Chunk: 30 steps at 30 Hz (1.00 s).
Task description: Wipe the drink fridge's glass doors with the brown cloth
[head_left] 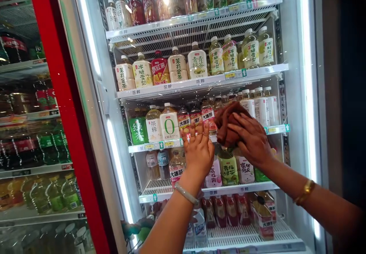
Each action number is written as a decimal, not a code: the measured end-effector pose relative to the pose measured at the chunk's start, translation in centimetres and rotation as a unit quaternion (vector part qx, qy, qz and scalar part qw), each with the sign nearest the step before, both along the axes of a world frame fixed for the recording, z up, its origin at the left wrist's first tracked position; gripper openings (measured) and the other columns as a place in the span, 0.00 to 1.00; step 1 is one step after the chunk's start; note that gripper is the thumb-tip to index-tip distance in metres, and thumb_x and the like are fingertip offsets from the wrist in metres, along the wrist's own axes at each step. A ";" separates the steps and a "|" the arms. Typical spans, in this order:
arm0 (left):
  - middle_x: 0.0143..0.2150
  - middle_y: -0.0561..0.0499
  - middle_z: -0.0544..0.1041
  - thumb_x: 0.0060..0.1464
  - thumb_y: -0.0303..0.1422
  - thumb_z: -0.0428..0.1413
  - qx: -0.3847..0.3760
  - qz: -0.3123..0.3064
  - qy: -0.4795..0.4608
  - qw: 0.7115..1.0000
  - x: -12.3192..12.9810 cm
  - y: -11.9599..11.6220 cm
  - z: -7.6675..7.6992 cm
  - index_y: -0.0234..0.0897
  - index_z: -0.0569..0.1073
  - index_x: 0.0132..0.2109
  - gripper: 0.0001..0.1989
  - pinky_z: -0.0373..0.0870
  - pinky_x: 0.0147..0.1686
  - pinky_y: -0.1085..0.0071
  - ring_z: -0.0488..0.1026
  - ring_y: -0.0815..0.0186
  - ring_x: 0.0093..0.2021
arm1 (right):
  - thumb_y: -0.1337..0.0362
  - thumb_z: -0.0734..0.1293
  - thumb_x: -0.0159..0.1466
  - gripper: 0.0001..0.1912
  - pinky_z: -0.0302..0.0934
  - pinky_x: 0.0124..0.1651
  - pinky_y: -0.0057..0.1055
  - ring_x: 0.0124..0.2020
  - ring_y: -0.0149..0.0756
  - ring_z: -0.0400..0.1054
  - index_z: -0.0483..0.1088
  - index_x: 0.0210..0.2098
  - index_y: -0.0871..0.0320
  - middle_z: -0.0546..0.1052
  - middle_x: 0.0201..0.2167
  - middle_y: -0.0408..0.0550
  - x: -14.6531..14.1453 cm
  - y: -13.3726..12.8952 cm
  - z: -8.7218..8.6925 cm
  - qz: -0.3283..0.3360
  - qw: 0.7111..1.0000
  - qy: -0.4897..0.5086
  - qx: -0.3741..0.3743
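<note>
A folded brown cloth is under my right hand, whose fingers press it against what looks like the glass door of a lit drinks cooler. To the left of the cloth, my left hand lies with fingers stretched upward and apart, seemingly flat on the same glass. Nothing is in that hand. Behind the glass, bottles with red labels show just above the left fingertips. A white bottle with a green zero stands left of them. The cloth and right hand hide part of the middle shelf.
Inside the cooler, several shelves hold rows of bottled drinks; one white shelf edge runs above my hands. A red-framed cooler with more bottles stands at the left. Bright light strips line the sides. Reflections spot the glass.
</note>
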State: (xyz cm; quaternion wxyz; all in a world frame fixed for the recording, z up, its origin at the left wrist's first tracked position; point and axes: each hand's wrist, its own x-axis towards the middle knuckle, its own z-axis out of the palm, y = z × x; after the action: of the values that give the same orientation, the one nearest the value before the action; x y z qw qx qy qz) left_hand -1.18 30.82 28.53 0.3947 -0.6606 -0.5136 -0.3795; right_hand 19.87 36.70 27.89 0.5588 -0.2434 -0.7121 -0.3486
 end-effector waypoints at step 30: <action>0.78 0.47 0.54 0.66 0.27 0.49 0.019 0.040 0.020 0.999 -11.4 -2.7 1.8 0.39 0.58 0.76 0.33 0.34 0.78 0.43 0.43 0.54 0.80 | 0.60 0.73 0.64 0.36 0.46 0.78 0.57 0.77 0.52 0.52 0.64 0.70 0.54 0.57 0.76 0.51 -11.2 -1.9 3.6 0.021 0.992 -0.120 0.026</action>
State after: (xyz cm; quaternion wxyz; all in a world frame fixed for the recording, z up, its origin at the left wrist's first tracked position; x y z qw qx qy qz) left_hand -12.60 28.17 30.32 0.4321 -0.6396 -0.5243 -0.3595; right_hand 8.65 34.75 31.52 0.4828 -0.1706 -0.7694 -0.3819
